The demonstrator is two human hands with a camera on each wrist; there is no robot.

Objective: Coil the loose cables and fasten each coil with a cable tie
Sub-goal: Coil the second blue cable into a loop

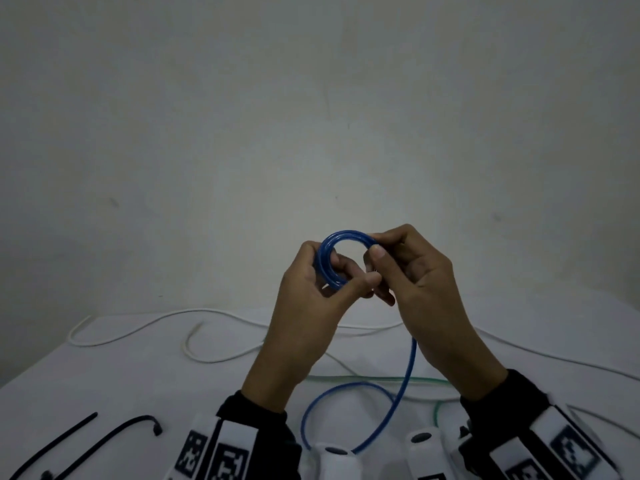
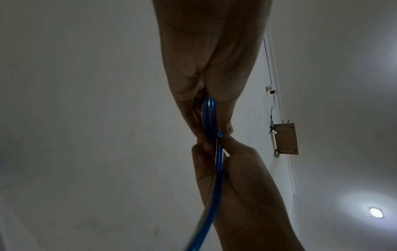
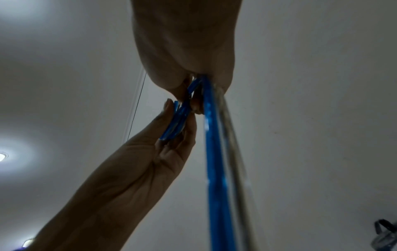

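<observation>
A blue cable is wound into a small coil (image 1: 334,258) that I hold up above the white table (image 1: 138,386). My left hand (image 1: 325,289) grips the coil's left and lower side between thumb and curled fingers. My right hand (image 1: 391,261) pinches the coil's upper right. The cable's loose tail (image 1: 405,386) hangs from under the right hand and loops on the table. In the left wrist view the coil (image 2: 209,118) sits edge-on between both hands. The right wrist view shows the tail (image 3: 214,161) running down close to the lens and the coil (image 3: 178,122) in the left hand's fingers.
A white cable (image 1: 145,327) snakes across the far part of the table, and a green cable (image 1: 363,378) lies under my forearms. Two black cable ties (image 1: 114,441) lie at the front left. A plain wall stands behind the table.
</observation>
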